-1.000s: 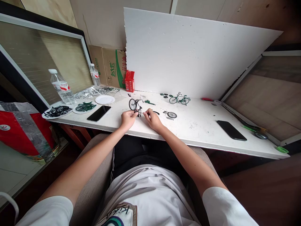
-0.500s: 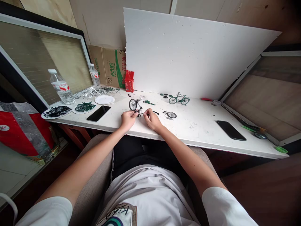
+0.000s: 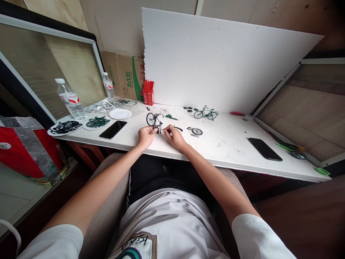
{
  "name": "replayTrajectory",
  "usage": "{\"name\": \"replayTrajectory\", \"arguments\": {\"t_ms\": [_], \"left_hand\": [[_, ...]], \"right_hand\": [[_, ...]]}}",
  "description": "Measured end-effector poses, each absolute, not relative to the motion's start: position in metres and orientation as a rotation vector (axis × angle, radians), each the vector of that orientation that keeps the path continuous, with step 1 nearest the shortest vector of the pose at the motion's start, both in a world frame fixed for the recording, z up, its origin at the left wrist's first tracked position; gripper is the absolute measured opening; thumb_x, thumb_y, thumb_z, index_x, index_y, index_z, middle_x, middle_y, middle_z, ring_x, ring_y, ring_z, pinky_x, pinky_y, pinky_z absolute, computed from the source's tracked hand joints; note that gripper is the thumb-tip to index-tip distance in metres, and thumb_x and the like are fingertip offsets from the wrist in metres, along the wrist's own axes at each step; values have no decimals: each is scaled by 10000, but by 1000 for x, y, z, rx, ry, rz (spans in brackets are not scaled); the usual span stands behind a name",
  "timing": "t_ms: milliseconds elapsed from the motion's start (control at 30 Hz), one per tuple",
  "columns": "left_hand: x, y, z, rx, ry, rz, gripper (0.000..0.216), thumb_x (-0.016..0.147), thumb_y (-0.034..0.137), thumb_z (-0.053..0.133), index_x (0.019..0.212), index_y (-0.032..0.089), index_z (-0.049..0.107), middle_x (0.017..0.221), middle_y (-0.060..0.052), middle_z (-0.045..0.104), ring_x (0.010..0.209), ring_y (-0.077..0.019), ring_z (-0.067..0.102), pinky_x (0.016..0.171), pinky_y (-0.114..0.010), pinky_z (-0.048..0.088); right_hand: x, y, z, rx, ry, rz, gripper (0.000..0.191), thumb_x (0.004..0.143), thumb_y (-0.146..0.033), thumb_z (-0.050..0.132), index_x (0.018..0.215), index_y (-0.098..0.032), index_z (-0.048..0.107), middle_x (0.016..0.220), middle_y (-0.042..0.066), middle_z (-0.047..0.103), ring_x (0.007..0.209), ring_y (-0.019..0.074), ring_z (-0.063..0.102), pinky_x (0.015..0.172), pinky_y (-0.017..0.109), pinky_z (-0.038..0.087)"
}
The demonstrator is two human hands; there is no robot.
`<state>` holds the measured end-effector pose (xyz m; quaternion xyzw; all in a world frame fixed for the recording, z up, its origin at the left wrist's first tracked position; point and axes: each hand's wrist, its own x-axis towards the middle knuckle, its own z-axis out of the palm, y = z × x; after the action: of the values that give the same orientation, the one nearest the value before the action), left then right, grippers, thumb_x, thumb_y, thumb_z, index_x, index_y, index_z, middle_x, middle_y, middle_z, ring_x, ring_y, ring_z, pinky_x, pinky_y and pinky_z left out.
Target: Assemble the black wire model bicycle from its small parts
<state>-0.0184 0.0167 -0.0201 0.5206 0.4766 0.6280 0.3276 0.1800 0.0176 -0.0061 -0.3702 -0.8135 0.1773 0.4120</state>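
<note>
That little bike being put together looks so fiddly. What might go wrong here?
The half-built model bicycle is pinched by the fingertips of the left hand and right hand, so a slip might bend or snap its thin frame. Loose bits such as the spare wheel lie just beyond the right hand, where a wrist could knock them. The work sits close to the front edge of the white table, so a dropped small part may fall to the floor.
</note>
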Motion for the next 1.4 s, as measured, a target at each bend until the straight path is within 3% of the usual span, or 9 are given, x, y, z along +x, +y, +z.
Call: {"name": "replayTrajectory", "arguments": {"t_ms": [233, 433, 700, 1033, 1233, 1400], "left_hand": [[-19, 15, -21, 1424, 1231, 1653, 174, 816, 272, 820, 928, 140, 803, 1022, -148, 840, 1022, -311, 804, 988, -415, 620], [-17, 11, -18, 1463, 1247, 1659, 128, 818, 266, 816, 867, 149, 797, 957, -137, 838, 975, -312, 808, 962, -408, 626], [-17, 9, -19, 1546, 1239, 1680, 198, 867, 331, 784, 939, 149, 810, 964, -149, 831, 1006, -310, 799, 1011, -432, 603], [-18, 11, -20, 1496, 1294, 1666, 126, 829, 268, 795, 889, 158, 801, 960, -135, 837, 952, -301, 802, 955, -405, 613], [-20, 13, -23, 1495, 1291, 1671, 132, 826, 297, 801, 805, 173, 759, 879, -119, 820, 980, -299, 797, 986, -407, 607], [-20, 12, -21, 1494, 1313, 1676, 133, 816, 291, 813, 831, 164, 772, 932, -130, 833, 959, -303, 802, 953, -408, 620]], "right_hand": [[180, 13, 1, -1019, -2037, 384, 340, 1083, -553, 480, 961, -247, 566, 855, 43, 732, 704, 213, 630, 696, 327, 435], [179, 11, 3, -1024, -2040, 380, 359, 1099, -575, 432, 940, -263, 514, 747, 12, 658, 640, 209, 579, 679, 324, 415], [177, 9, 2, -1015, -2045, 389, 253, 1089, -516, 436, 1111, -264, 437, 986, 63, 685, 782, 234, 612, 730, 353, 447], [178, 12, -3, -917, -2086, 401, 228, 1093, -489, 423, 1083, -266, 472, 1037, 72, 722, 857, 240, 668, 777, 349, 475], [178, 13, -4, -971, -2084, 390, 231, 1096, -495, 442, 1094, -272, 499, 1018, 69, 753, 803, 252, 682, 729, 343, 452], [178, 13, -3, -1018, -2089, 342, 231, 1099, -488, 443, 1070, -268, 506, 984, 72, 757, 765, 258, 676, 701, 337, 425]]}}
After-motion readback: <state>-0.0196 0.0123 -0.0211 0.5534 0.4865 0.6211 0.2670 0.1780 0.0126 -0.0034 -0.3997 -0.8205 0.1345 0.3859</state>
